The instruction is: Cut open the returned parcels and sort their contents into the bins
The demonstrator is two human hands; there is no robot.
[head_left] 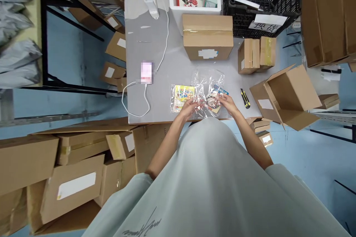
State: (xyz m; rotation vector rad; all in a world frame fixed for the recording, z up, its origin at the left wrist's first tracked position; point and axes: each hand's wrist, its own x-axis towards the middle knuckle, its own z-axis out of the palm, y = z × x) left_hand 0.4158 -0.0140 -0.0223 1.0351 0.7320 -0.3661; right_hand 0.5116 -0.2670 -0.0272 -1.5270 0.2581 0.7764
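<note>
While the left hand [189,108] and right hand [228,105] grasp clear wrap [202,88], a yellow packet [184,95] lies nearer the left.

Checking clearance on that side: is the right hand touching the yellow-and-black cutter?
Apart. The head view shows a strip of bare grey table between the right hand and the cutter.
</note>
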